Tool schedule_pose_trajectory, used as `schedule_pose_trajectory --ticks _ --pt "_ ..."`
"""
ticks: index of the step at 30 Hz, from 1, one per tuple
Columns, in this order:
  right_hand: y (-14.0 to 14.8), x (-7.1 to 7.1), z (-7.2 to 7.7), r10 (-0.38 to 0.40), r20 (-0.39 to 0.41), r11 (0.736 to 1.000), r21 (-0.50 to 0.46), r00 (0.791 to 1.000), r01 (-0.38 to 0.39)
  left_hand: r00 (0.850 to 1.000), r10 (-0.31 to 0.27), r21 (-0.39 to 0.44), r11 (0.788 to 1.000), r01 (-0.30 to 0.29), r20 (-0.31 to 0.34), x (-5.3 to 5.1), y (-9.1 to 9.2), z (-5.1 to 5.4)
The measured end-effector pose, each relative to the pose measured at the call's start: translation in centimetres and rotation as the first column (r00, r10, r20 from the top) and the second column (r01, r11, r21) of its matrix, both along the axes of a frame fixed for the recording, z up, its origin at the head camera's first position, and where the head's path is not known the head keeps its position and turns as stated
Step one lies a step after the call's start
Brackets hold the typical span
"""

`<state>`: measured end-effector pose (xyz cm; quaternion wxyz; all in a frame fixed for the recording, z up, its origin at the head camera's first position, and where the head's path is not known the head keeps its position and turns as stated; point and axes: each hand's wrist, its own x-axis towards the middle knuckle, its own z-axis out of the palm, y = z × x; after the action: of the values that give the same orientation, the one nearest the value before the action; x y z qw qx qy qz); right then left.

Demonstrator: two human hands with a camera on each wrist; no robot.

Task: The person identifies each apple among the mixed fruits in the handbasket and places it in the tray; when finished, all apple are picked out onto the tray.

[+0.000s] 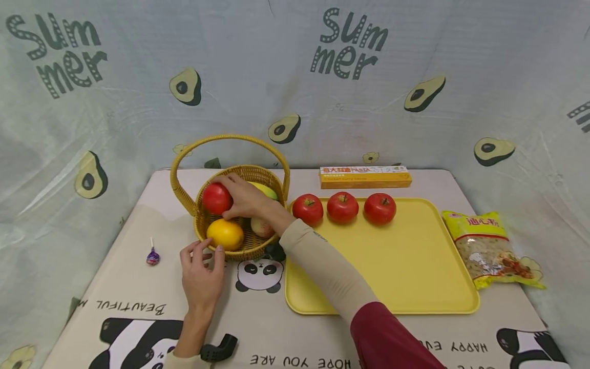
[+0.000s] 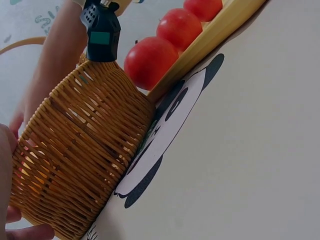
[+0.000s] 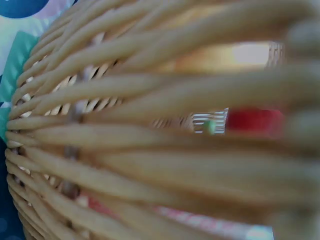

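At the basket's left side, my right hand (image 1: 246,197) holds a red tomato (image 1: 216,199) within the rim. The wicker basket (image 1: 251,252) also contains a yellow lemon (image 1: 226,234), a pale brownish round item (image 1: 261,227) and a yellow-green banana-like fruit (image 1: 262,189), both partly hidden by my right arm. My left hand (image 1: 202,277) rests its fingertips against the near-left rim. Fingers (image 2: 30,233) touch the woven wall in the left wrist view. Basket weave (image 3: 125,165) fills the right wrist view, which does not show the hand.
A yellow tray (image 1: 415,256) with three tomatoes (image 1: 342,207) along its far edge lies right of the basket. Behind it is a pasta box (image 1: 365,178); to its right, a macaroni bag (image 1: 490,251). A lollipop (image 1: 153,256) lies left. The basket's tall handle (image 1: 230,137) arches up.
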<state>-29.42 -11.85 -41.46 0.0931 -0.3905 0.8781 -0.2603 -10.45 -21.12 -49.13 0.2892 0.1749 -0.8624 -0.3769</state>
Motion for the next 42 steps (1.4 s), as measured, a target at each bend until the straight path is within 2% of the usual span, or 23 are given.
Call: schedule_pose_trajectory --ticks 5,12,19,27,33,36,42 --pt "0.2 0.4 0.5 -0.027 -0.005 1.000 0.007 1.000 0.027 1.000 -0.009 0.003 1.000 0.009 -0.009 -0.2 0.0 -0.2" --pt "1.0 1.2 1.0 -0.054 -0.011 0.998 0.012 0.998 0.055 1.000 -0.012 0.002 1.000 0.012 0.010 -0.3 -0.1 -0.3" --pt "1.9 2.3 1.3 -0.044 -0.038 0.999 -0.015 0.998 0.044 1.000 -0.013 -0.003 1.000 0.013 0.007 -0.2 -0.1 -0.2" --pt "2.7 3.5 1.5 -0.027 -0.030 1.000 -0.003 0.999 0.027 1.000 -0.009 0.002 1.000 0.009 0.020 0.0 0.0 -0.4" --pt "3.3 4.1 1.4 -0.040 -0.095 0.999 0.014 0.995 0.041 0.999 -0.004 0.001 1.000 0.004 0.032 -0.2 0.2 -0.4" --pt "3.7 4.4 1.4 -0.048 -0.110 0.999 -0.002 0.993 0.048 1.000 -0.002 0.002 1.000 0.002 0.030 -0.2 0.2 -0.4" --pt "4.7 5.0 1.4 -0.047 -0.085 0.997 -0.064 0.995 0.042 1.000 0.002 -0.001 1.000 -0.002 0.025 -0.1 0.2 -0.4"
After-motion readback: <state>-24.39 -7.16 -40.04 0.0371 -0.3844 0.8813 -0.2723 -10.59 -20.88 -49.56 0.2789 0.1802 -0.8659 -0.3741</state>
